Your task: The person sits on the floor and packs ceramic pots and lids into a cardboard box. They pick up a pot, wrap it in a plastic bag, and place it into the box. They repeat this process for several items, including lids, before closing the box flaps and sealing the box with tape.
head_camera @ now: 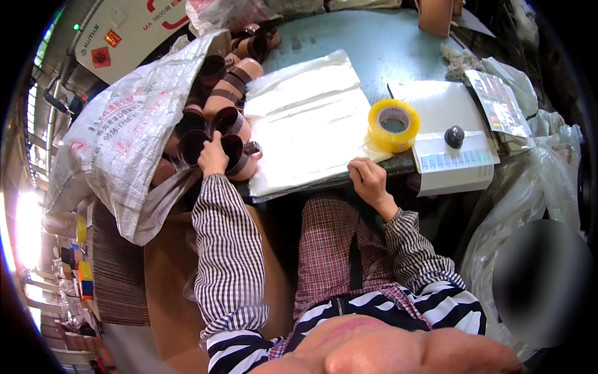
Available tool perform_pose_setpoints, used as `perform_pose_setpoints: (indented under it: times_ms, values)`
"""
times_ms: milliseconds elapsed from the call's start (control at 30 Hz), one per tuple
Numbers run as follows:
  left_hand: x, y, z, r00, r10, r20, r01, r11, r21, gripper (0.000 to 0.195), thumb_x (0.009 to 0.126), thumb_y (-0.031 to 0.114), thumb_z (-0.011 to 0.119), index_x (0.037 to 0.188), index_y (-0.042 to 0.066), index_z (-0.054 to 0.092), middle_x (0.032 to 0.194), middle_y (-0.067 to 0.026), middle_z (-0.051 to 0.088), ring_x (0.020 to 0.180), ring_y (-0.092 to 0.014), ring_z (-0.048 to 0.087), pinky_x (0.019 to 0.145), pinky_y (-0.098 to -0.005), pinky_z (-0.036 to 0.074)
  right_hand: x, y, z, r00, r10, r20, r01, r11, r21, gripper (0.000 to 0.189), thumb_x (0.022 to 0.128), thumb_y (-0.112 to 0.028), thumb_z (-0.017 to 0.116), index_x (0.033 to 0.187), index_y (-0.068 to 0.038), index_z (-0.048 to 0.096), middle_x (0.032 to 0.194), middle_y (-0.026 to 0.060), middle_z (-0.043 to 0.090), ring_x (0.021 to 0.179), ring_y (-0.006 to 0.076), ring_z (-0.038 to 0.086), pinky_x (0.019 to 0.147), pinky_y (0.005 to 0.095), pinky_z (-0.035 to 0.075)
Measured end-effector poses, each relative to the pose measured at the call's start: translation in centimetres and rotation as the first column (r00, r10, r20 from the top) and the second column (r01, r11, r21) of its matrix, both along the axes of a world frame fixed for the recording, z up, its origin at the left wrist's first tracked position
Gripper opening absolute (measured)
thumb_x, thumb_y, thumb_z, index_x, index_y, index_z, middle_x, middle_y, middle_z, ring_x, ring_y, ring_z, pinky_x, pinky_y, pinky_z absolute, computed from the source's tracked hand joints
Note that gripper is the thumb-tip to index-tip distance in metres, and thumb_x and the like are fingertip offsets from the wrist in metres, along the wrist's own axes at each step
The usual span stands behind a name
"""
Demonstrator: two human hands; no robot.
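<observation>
My left hand [213, 156] is at the near end of a pile of brown and tan plastic cups, its fingers on the rim of a dark-lined cup [193, 147]. Another cup [239, 156] with a small handle lies on its side just right of that hand. A stack of thin white plastic bags [308, 126] lies flat on the green table [373, 37]. My right hand [369, 182], fingers curled, is at the table's front edge beside the stack; nothing shows in it. A large yellow roll of packing tape [394, 125] rests beyond it.
A woven sack [126, 135] spreads over the cups at the left. A white box [444, 112] with a small black knob [454, 136] on it is at the right, near a shiny sticker sheet [497, 103] and clear plastic film [523, 177]. An open cardboard box [173, 285] stands below my left arm.
</observation>
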State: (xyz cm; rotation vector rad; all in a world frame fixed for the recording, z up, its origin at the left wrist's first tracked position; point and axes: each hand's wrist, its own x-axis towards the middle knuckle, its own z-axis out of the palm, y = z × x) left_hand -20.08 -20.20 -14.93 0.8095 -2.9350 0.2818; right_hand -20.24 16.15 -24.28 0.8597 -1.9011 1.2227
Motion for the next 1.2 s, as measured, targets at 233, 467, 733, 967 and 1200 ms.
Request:
perform_pose_setpoints:
  times_ms: [233, 467, 733, 967, 1200]
  values:
    - [-0.4, -1.6, 2.7, 0.984, -0.176, -0.021, 0.172, 0.975, -0.141, 0.043, 0.078, 0.004, 0.056, 0.115, 0.018, 0.042, 0.101, -0.0165, 0.054, 0.090, -0.035, 0.060, 0.071, -0.0445, 0.050, -0.4, 0.4, -0.1, 1.000, -0.007, 0.011, 0.007, 0.999, 0.032, 0.008, 0.077, -0.001, 0.062, 0.083, -0.001, 0.057, 0.079, 0.0118, 0.062, 0.066, 0.0257, 0.062, 0.057, 0.0309, 0.050]
    - [1.1, -8.9, 2.2, 0.997, -0.071, -0.010, 0.071, 0.993, 0.099, 0.049, 0.072, -0.004, 0.056, 0.112, 0.019, 0.042, 0.113, -0.0197, 0.045, 0.105, -0.039, 0.051, 0.083, -0.0478, 0.046, -0.1, 0.2, 0.3, 0.999, -0.020, 0.028, 0.018, 0.998, 0.052, 0.008, 0.078, -0.001, 0.062, 0.084, 0.000, 0.057, 0.079, 0.0123, 0.062, 0.066, 0.0262, 0.062, 0.057, 0.0309, 0.049]
    - [4.4, -6.6, 2.3, 0.879, -0.032, -0.476, 0.089, 0.991, 0.097, 0.062, 0.069, 0.007, 0.069, 0.121, 0.012, 0.037, 0.114, -0.0223, 0.049, 0.104, -0.043, 0.049, 0.086, -0.0459, 0.043, -0.3, 0.4, -0.3, 0.999, -0.019, 0.044, 0.017, 0.998, 0.056, 0.009, 0.077, 0.000, 0.061, 0.084, -0.001, 0.057, 0.079, 0.0132, 0.061, 0.066, 0.0286, 0.061, 0.058, 0.0317, 0.049]
    - [10.5, 3.1, -0.9, 0.916, -0.069, -0.395, 0.236, 0.890, 0.391, 0.025, 0.080, 0.026, 0.064, 0.085, 0.006, 0.050, 0.086, -0.0121, 0.057, 0.078, -0.028, 0.057, 0.062, -0.0363, 0.044, 0.8, 1.8, 2.0, 0.965, 0.107, 0.240, -0.114, 0.993, 0.015, 0.013, 0.078, 0.001, 0.062, 0.091, 0.001, 0.059, 0.088, 0.0126, 0.063, 0.071, 0.0217, 0.062, 0.061, 0.0274, 0.050]
    - [8.9, -0.1, -4.8, 0.806, -0.272, -0.525, 0.470, 0.834, 0.289, 0.038, 0.076, 0.024, 0.067, 0.106, 0.005, 0.054, 0.110, -0.0115, 0.056, 0.105, -0.028, 0.051, 0.087, -0.0402, 0.039, -4.5, 1.9, 10.7, 0.966, 0.234, 0.109, -0.257, 0.911, 0.323, 0.015, 0.077, -0.003, 0.065, 0.092, 0.000, 0.062, 0.081, 0.0099, 0.064, 0.066, 0.0155, 0.061, 0.057, 0.0258, 0.049]
